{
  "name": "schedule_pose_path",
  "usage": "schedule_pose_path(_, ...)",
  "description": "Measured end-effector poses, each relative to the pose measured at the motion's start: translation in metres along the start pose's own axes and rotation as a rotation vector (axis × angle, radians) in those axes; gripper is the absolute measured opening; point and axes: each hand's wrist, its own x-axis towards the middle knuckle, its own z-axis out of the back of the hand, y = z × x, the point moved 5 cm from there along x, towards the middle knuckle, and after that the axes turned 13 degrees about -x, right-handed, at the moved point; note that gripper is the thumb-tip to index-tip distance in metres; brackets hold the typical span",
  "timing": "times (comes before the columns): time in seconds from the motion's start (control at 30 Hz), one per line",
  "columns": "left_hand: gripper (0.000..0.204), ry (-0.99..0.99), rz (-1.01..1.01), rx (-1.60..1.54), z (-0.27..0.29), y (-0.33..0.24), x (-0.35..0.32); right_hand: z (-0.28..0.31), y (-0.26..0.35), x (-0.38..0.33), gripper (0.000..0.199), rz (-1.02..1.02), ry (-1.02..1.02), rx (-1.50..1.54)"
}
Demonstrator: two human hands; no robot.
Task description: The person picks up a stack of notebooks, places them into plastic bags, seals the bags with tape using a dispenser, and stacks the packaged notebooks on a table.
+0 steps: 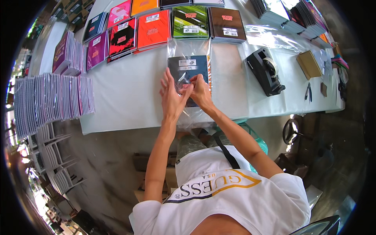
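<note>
A dark blue notebook (178,64) with a pale label lies in front of me at the table's near edge. Around it is a clear plastic bag (184,47), which reaches past the notebook at the far end and hangs toward me at the near end. An orange patterned edge shows along the notebook's right side. My left hand (172,97) rests over the notebook's left part, fingers stretched out, its thumb toward the right hand. My right hand (200,92) is closed in a pinch over the notebook's middle; what lies between its fingertips is hidden.
Rows of coloured notebooks (152,31) lie across the far side. Tall notebook stacks stand at the left (55,98) and far right (274,13). Right of the bag sits a black tape dispenser (260,72); beyond it are a tan box (309,64) and a small cutting tool (308,93).
</note>
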Motion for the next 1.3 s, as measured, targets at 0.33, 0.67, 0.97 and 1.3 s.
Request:
schedule_pose_path(0.33,0.082,0.016,-0.627,0.430,0.071,-0.020,0.070,-0.003,-0.018,0.003,0.028,-0.124,0.171,0.263)
schedule_pose_path(0.67,0.050,1.445,-1.154,1.024,-0.061,-0.039,0.114,0.005,-0.004,-0.010,0.028,-0.160,0.072,0.195)
schedule_pose_path(0.97,0.036,1.582,-1.159,0.857,-0.066,-0.033,0.116,0.012,0.011,-0.012,0.022,-0.064,0.045,0.120)
schedule_pose_path(1.3,0.034,1.168,-1.403,0.450,-0.042,-0.031,0.122,0.054,-0.004,-0.025,0.042,0.409,-0.054,-0.545)
